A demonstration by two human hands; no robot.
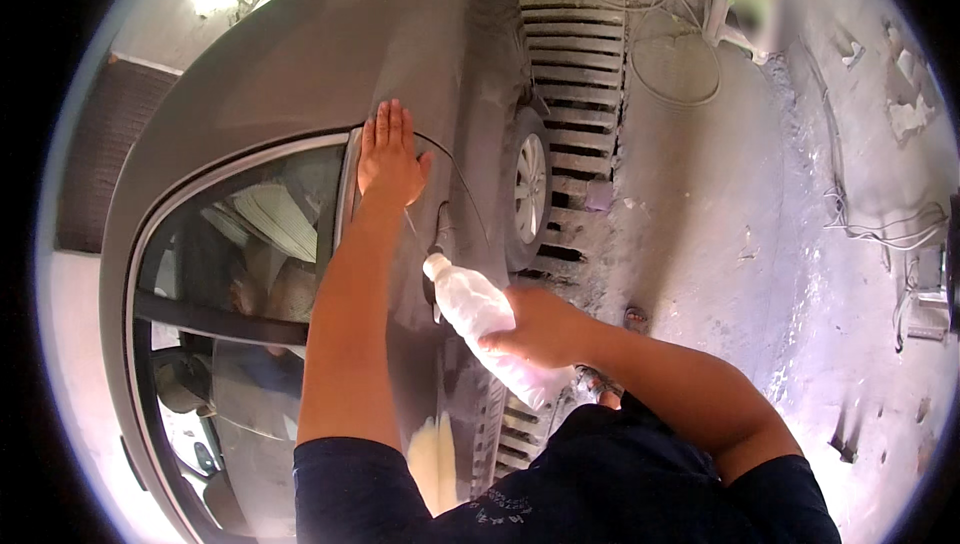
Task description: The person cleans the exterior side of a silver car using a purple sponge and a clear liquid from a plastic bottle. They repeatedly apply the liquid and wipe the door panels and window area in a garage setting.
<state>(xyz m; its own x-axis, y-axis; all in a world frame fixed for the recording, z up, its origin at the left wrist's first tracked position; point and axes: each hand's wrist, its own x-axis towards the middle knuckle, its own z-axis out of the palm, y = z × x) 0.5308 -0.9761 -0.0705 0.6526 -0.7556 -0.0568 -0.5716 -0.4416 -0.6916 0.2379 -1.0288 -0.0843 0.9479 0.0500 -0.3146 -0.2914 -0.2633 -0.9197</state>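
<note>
A dusty grey-brown car (315,56) stands along my left side. My left hand (390,157) lies flat on its body panel, just behind the rear door window (247,229), fingers stretched out. In my right hand (536,326) is a translucent plastic bottle (480,311) with whitish contents, gripped around its middle. The bottle tilts with its pale neck toward the car, close to the door handle (431,289); whether the neck touches the car I cannot tell. A cream-coloured filler patch (433,461) shows lower on the side of the car.
Beyond the bottle is the car's rear wheel (529,187), beside a slatted floor grate (574,78). A hose or cable (675,97) lies looped on the dusty concrete floor (697,206). More cables (885,225) run along the right, and a purple piece (599,196) rests by the grate.
</note>
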